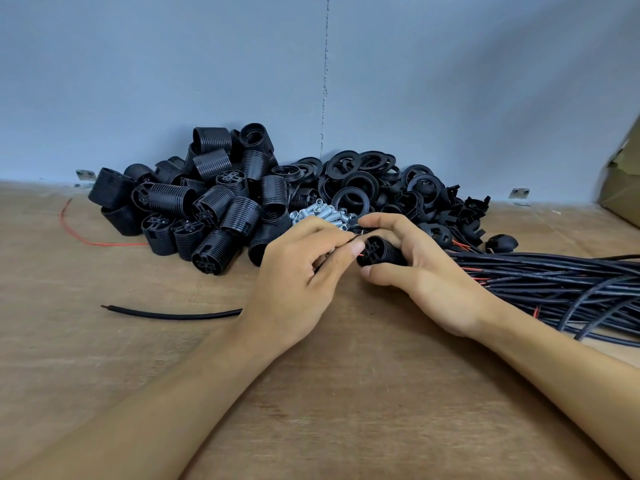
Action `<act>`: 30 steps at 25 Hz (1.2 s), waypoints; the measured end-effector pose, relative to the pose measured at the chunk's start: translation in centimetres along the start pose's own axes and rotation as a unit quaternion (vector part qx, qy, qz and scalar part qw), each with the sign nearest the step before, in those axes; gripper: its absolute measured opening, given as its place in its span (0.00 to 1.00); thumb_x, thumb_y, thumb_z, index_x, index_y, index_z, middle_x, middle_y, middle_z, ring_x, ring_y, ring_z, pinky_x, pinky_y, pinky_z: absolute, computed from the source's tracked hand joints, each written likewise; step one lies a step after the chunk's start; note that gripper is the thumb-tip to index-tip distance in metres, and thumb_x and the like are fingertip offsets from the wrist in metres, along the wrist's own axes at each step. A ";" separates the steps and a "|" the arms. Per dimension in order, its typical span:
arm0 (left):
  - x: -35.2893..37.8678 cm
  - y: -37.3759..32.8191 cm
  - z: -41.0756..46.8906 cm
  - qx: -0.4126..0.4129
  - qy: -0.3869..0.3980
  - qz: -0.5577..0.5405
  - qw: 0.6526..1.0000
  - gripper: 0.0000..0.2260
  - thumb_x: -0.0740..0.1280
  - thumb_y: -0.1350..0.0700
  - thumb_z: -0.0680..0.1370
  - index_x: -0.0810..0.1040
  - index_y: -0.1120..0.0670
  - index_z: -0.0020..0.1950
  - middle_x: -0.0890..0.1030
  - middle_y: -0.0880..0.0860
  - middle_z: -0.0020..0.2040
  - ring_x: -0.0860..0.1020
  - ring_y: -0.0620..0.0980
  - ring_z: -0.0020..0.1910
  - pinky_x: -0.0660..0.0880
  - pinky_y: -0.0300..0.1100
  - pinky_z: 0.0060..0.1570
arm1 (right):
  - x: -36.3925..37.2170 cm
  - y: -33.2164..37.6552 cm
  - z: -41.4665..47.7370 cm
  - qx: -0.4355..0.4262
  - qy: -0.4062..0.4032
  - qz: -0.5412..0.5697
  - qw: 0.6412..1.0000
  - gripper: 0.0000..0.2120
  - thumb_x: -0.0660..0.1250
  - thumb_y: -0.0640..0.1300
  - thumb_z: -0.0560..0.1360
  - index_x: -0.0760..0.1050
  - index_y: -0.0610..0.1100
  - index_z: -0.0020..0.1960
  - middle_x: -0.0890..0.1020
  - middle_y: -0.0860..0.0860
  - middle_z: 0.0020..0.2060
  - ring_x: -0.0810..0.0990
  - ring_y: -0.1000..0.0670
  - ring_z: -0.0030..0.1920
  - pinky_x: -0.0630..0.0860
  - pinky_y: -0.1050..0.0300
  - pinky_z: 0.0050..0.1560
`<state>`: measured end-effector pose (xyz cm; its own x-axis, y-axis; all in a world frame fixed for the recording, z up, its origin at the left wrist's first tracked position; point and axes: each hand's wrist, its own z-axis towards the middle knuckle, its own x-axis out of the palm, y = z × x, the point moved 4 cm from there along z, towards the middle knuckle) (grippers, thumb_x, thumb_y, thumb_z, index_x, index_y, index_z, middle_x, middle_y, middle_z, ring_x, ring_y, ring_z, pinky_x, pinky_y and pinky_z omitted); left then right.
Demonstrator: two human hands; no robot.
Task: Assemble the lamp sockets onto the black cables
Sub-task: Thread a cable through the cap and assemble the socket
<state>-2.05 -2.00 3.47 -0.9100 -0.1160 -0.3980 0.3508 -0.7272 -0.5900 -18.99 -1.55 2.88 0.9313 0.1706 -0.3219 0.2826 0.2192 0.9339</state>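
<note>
The right hand (426,275) grips the socket (379,255), its terminal end facing left; the left hand (298,271) pinches a wire (350,241) just beside it.

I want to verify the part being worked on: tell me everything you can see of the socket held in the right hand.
The socket is a black, plastic-looking cylinder with ribbed sides, lying sideways. Its closed end, moulded with a cross-shaped terminal block, faces the left hand, which pinches a thin wire up against it. The right hand curls round its body, thumb below, fingers above.
</note>
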 end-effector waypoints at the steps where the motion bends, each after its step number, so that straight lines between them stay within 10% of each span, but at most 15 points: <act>1: 0.0 0.0 0.0 0.002 -0.004 0.003 1.000 0.08 0.68 0.57 0.82 0.86 0.57 0.52 0.80 0.49 0.45 0.78 0.46 0.36 0.72 0.34 0.37 | 0.0 0.0 0.0 0.000 0.000 0.002 1.000 0.26 0.71 0.36 0.75 0.69 0.52 0.69 0.83 0.54 0.55 0.80 0.54 0.53 0.72 0.58 0.59; 6: -0.3 0.1 0.0 -0.006 -0.040 0.045 0.998 0.13 0.68 0.60 0.81 0.82 0.56 0.65 0.76 0.42 0.43 0.74 0.39 0.38 0.67 0.26 0.42 | 0.2 0.0 0.1 -0.003 -0.003 0.013 1.000 0.27 0.70 0.41 0.71 0.69 0.51 0.68 0.83 0.52 0.57 0.80 0.47 0.58 0.74 0.55 0.63; 13: -0.5 0.0 0.0 0.002 -0.068 0.052 0.996 0.05 0.74 0.62 0.75 0.86 0.52 0.48 0.81 0.42 0.41 0.77 0.38 0.37 0.68 0.26 0.39 | 0.0 0.1 0.0 -0.004 0.001 0.010 1.000 0.26 0.70 0.35 0.75 0.69 0.51 0.69 0.83 0.52 0.57 0.80 0.50 0.57 0.73 0.56 0.63; 20: 0.1 -0.2 -0.4 0.077 -0.030 0.116 0.990 0.05 0.71 0.60 0.77 0.87 0.54 0.50 0.79 0.46 0.45 0.78 0.49 0.36 0.76 0.48 0.36 | 0.0 0.1 -0.1 -0.010 0.017 0.004 1.000 0.30 0.68 0.28 0.74 0.68 0.51 0.70 0.81 0.50 0.59 0.78 0.39 0.58 0.76 0.49 0.61; 30: 0.2 -0.2 -0.5 0.078 -0.025 0.110 0.991 0.05 0.71 0.61 0.77 0.87 0.55 0.50 0.78 0.47 0.47 0.79 0.49 0.38 0.77 0.48 0.38 | 0.2 0.3 -0.1 -0.007 0.017 -0.006 1.000 0.30 0.69 0.28 0.74 0.68 0.50 0.70 0.82 0.47 0.57 0.79 0.43 0.52 0.76 0.48 0.59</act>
<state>-2.17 -1.58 3.16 -0.8269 -0.3129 -0.4673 0.5064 -0.7758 -0.3765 -18.74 -1.36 3.07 0.9196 0.2004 -0.3378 0.2896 0.2351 0.9278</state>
